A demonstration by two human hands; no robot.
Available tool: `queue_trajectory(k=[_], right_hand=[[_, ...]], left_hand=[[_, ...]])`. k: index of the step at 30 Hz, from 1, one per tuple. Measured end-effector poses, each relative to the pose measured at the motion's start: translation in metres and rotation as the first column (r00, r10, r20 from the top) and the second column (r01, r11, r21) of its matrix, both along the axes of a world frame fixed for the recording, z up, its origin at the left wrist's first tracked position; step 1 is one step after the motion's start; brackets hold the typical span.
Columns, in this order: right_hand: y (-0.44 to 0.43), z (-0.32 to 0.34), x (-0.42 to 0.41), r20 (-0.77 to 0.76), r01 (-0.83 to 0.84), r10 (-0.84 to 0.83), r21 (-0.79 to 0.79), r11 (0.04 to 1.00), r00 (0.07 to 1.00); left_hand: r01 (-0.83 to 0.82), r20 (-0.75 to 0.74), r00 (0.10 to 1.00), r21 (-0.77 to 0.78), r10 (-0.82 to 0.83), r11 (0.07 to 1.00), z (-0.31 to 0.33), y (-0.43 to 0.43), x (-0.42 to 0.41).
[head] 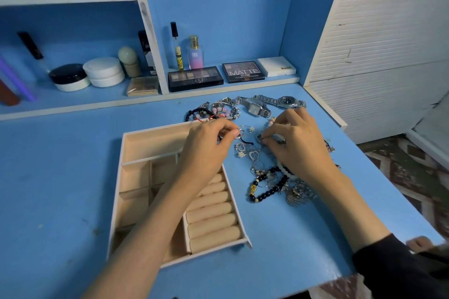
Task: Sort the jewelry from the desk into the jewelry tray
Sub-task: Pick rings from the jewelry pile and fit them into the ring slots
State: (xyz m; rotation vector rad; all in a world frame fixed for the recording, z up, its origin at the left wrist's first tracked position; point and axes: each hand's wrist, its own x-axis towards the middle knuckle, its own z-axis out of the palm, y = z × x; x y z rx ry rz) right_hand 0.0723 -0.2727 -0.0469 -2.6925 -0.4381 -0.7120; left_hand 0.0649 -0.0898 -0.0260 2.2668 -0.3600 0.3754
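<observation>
Jewelry pile (272, 177) under sorting, centre frame
Left hand (209, 143) pinches a small silver ring (243, 132), right hand (296, 143) a silver piece (260, 138); untangle slowly before lifting either to the jewelry tray (155, 129)

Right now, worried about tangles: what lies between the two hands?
Head view: a thin silver hoop and a short black cord, between the left hand and the right hand.

Bare table (60, 177) is lying left of the jewelry tray (126, 153); a jewelry heap (267, 172) is crowding its right.
</observation>
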Motion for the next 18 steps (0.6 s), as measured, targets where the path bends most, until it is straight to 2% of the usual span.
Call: queue_trajectory(k=[3, 5, 7, 9, 12, 15, 18], right_hand=[[0.0, 0.004, -0.004, -0.063, -0.02, 0.032, 0.186, 0.982, 0.997], [0.0, 0.006, -0.007, -0.133, -0.04, 0.07, 0.219, 0.975, 0.989], [-0.001, 0.006, -0.007, -0.138, -0.037, 0.067, 0.208, 0.977, 0.988], [0.0, 0.006, -0.005, -0.112, -0.014, 0.034, 0.175, 0.985, 0.993], [0.003, 0.007, -0.001, -0.085, 0.021, -0.019, 0.023, 1.0, 0.996], [0.008, 0.01, 0.002, -0.116, 0.056, -0.072, -0.13, 0.99, 0.991], [0.012, 0.013, 0.003, -0.165, 0.041, -0.069, -0.171, 0.984, 0.984]], left_hand=[[0.002, -0.003, 1.0, -0.008, -0.002, 1.0, 0.0, 0.0, 0.0], [0.001, -0.004, 1.0, -0.014, -0.001, 1.0, 0.0, 0.0, 0.0], [0.001, -0.007, 1.0, -0.012, -0.002, 1.0, 0.0, 0.0, 0.0], [0.001, -0.012, 1.0, -0.014, -0.002, 1.0, 0.0, 0.0, 0.0], [-0.002, -0.016, 1.0, -0.016, 0.001, 1.0, 0.001, 0.0, 0.0], [-0.001, -0.025, 1.0, -0.023, 0.001, 1.0, 0.001, 0.001, -0.001], [-0.005, -0.032, 0.999, -0.026, 0.004, 1.0, 0.002, 0.001, -0.002]])
